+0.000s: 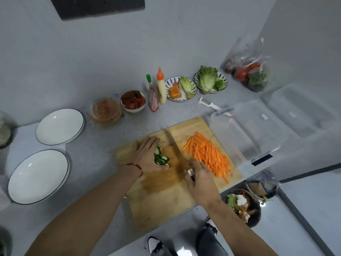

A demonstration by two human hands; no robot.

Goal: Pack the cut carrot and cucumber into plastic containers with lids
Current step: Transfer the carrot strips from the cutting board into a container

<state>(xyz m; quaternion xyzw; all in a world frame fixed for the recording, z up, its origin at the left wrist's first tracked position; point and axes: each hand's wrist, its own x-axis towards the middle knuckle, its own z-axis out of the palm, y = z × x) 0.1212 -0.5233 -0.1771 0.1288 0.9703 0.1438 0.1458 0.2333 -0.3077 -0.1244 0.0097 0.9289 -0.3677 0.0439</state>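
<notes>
**Stock on the counter: vegetables cut, nothing packed yet**

Landmark: the cutting board (166, 191), which is sitting at the near edge of the counter (96, 156).

- Cucumber slices (162, 157): I am seeing them lying in a small heap on the board's left half. My left hand (147, 154) is resting over them with fingers laid nearly flat, touching the pile rather than closing round it.
- Knife (175, 146): it is lying along the middle of the board, tip pointing to the far edge. My right hand (201, 180) is gripping its handle, fingers curled round it.
- Carrot sticks (208, 156): a loose pile is taking up the board's right half, apart from both hands.
- Plastic containers (247, 132): clear tubs are waiting just beyond the board's right edge, with a further one (299, 108) behind them. They are looking empty to me. I cannot tell which pieces are lids.
- Peeler (209, 104): it is lying past the board's far right corner.
- Two white plates (59, 126): they are standing well to the left of the board.

Progress, as I am judging it: cutting is looking finished or nearly so. Moving both vegetables into the containers and fitting the lids are all remaining.
</notes>
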